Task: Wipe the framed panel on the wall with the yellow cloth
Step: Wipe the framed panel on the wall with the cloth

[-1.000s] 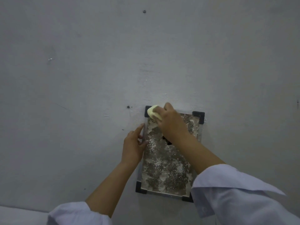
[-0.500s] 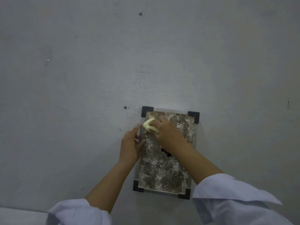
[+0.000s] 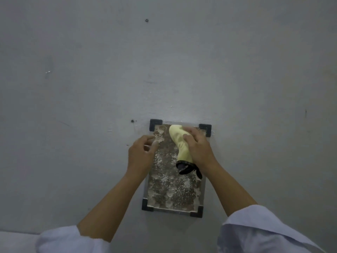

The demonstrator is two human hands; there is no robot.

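In the head view, the panel hangs on the grey wall, with black corner pieces and a speckled, dirty face. The right hand grips the yellow cloth and presses it on the upper part of the panel. The left hand touches the panel's left edge with loosely bent fingers, holding nothing.

Yellow cloth with black end; panel mottled brown-white, black corners; grey wall.
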